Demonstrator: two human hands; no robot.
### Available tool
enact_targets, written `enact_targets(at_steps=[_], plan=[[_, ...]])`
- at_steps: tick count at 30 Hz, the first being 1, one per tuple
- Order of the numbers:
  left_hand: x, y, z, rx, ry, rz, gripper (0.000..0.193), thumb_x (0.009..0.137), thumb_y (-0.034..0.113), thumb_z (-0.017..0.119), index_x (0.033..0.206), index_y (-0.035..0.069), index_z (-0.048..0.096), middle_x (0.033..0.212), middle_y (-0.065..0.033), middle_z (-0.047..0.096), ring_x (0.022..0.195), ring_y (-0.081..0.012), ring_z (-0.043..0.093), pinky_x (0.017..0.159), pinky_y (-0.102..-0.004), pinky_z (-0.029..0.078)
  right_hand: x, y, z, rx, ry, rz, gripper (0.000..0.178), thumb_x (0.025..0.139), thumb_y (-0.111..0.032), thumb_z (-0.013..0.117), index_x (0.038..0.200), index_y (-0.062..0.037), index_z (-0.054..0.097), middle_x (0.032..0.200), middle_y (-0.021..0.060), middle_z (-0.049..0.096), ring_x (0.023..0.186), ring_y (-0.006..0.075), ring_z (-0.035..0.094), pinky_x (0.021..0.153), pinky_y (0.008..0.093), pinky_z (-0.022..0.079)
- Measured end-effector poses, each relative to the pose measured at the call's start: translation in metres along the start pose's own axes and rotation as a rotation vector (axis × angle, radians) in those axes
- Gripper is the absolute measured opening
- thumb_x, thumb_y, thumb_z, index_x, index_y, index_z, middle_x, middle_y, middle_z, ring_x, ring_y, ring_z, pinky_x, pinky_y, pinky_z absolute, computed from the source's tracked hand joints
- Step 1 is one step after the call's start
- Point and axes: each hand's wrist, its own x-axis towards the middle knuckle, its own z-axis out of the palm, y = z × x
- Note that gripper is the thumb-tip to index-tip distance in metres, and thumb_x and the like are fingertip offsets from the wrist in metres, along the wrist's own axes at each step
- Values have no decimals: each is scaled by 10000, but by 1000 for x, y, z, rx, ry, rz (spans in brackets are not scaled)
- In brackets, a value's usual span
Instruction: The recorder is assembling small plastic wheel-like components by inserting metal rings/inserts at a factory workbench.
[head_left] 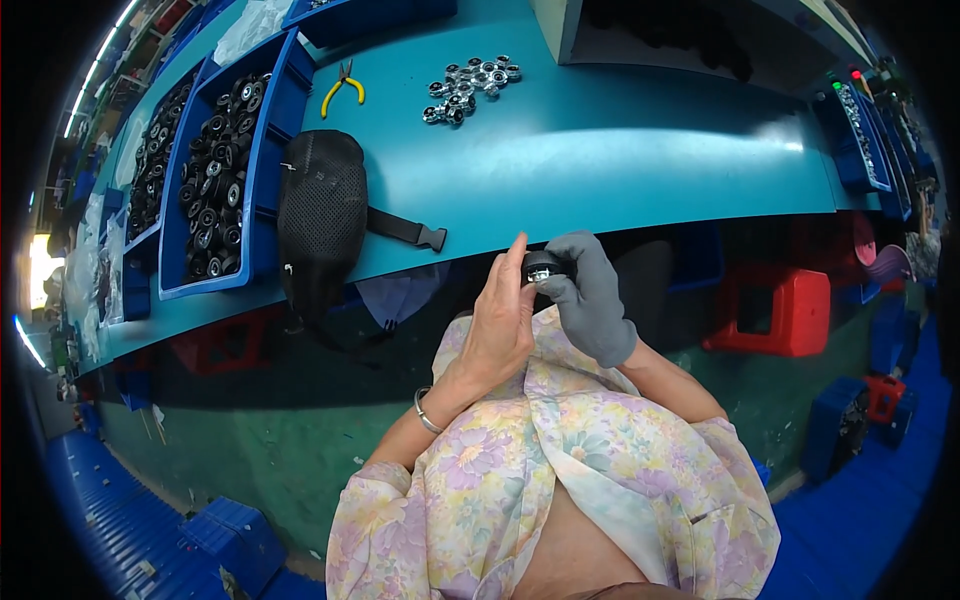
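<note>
In front of my lap, just off the table's near edge, my right hand (590, 300) in a grey glove pinches a small black wheel with a shiny metal part (540, 270) between thumb and fingers. Bare and wearing a bracelet, my left hand (502, 315) is held up against the wheel's left side. Its fingers are stretched out, and the thumb lies close to the metal part. The wheel's far side is partly hidden by the glove. Farther off on the table lies a cluster of shiny metal pieces with black wheels (470, 85).
Blue bins (170, 255) of black wheels stand left on the teal table (600, 180). A black waist bag (322, 205) hangs over the near edge, with yellow-handled pliers (343, 90) beyond. A blue bin (850, 140) is far right; a red stool (775, 310) stands below.
</note>
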Motion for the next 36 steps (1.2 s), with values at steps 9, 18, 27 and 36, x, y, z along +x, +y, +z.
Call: enact_targets(at_steps=[9,18,27,36], plan=[[3,-24,35,10,210,-174,249,934,-11,451,1170,-54,519,890,-203,632,687,-287,658,628,-362,514,0,35,21,-20,37,101,198,862,-72,588,1008,-16,466,900,156,526,781,306,549,690,397,452],[19,-28,35,106,230,-126,261,852,-69,531,1112,-72,562,935,-264,632,810,-399,647,673,-417,516,13,44,34,-109,272,65,99,848,-14,583,886,2,492,769,119,534,661,206,534,608,333,452],[21,-49,19,-539,113,-450,258,934,27,541,1176,-59,560,937,-128,704,768,-108,649,698,-274,557,1,39,15,308,50,271,353,853,-40,652,1185,-7,536,1023,76,599,882,140,600,758,275,503],[11,-43,14,-429,63,-423,221,902,7,555,1114,-49,582,871,-113,713,730,-88,632,665,-241,509,6,24,0,-130,-136,6,458,779,-92,744,1198,-83,562,923,118,564,813,250,582,699,336,482]])
